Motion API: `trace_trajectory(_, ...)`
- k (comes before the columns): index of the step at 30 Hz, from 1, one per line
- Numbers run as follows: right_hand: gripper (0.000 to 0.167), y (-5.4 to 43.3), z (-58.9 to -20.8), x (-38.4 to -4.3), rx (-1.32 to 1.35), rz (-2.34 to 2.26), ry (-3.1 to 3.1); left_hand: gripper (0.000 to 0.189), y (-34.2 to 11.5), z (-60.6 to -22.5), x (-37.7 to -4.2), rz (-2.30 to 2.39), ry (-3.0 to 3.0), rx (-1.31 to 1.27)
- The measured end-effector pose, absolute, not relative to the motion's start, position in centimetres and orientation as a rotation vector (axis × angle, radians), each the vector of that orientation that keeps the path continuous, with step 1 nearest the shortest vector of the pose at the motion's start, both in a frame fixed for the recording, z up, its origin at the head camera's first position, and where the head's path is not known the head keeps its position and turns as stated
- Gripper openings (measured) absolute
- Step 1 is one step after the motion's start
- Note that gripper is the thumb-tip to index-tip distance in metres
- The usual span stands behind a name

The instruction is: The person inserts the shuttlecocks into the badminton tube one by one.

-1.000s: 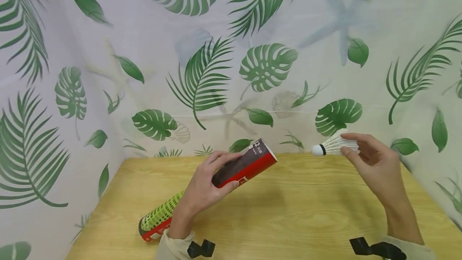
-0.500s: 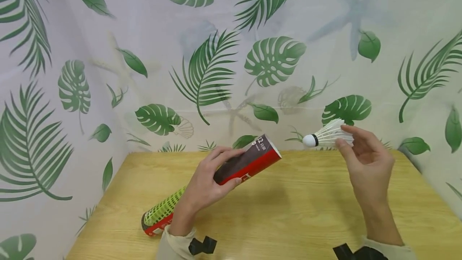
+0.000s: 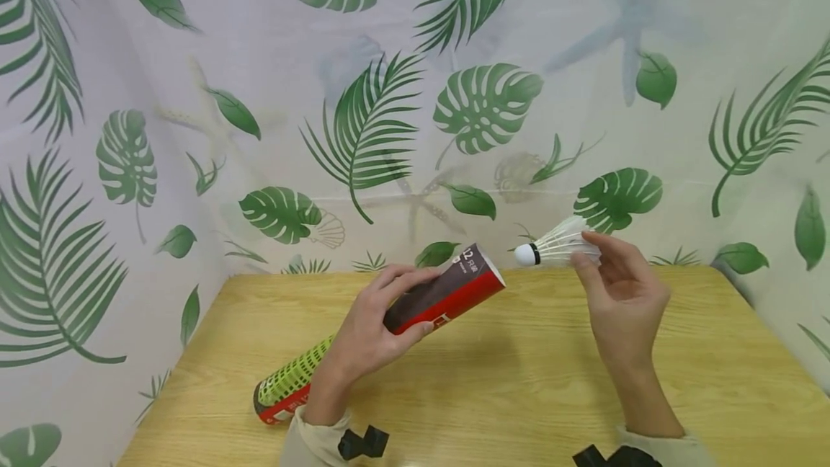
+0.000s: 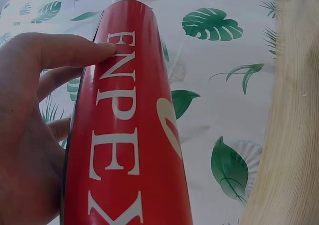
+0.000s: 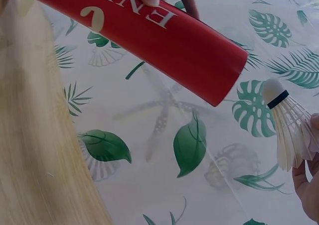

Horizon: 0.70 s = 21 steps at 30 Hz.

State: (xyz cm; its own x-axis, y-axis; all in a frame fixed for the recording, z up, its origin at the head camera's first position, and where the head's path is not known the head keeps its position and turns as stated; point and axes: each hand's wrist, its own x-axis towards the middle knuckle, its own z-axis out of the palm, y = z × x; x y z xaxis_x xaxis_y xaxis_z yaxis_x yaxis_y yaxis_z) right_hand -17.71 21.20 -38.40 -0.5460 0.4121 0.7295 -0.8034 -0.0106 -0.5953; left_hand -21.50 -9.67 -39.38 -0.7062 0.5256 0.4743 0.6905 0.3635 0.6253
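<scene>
My left hand (image 3: 363,334) grips a red and dark grey shuttlecock tube (image 3: 447,290), tilted with its mouth up toward the right. The tube (image 4: 132,110) shows white lettering in the left wrist view, where the thumb presses its side. In my right hand (image 3: 625,301), thumb and fingers pinch a white feather shuttlecock (image 3: 558,243) by its skirt. Its cork points left at the tube's mouth, with a small gap between. The right wrist view also shows the shuttlecock (image 5: 289,120) apart from the tube's end (image 5: 219,75). The inside of the tube is hidden.
Behind my left forearm a green mesh-patterned section with a red and dark end (image 3: 288,384) shows above the wooden table (image 3: 519,380). A white leaf-print cloth (image 3: 389,34) rises along the table's back and left edges.
My right hand has moved left with the shuttlecock, bringing its cork close to the tube's mouth. The left hand holds the tube almost unmoved.
</scene>
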Motion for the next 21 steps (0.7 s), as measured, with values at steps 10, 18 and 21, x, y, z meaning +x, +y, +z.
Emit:
trace_trajectory(10, 0.028, 19.8, -38.8, -18.0, 0.487, 1.729, -1.382, 0.062, -9.4, -39.4, -21.5, -1.275, -2.428, -1.121)
trace_trajectory(18, 0.031, 19.0, -39.3, -18.3, 0.483, 1.602, -1.556, 0.062, -9.3, -39.4, -21.6, -1.290, -2.428, -1.121)
trace_trajectory(21, 0.032, 18.6, -39.3, -18.2, 0.477, 1.574, -1.602, 0.062, -9.3, -39.4, -21.6, -1.282, -2.432, -1.120)
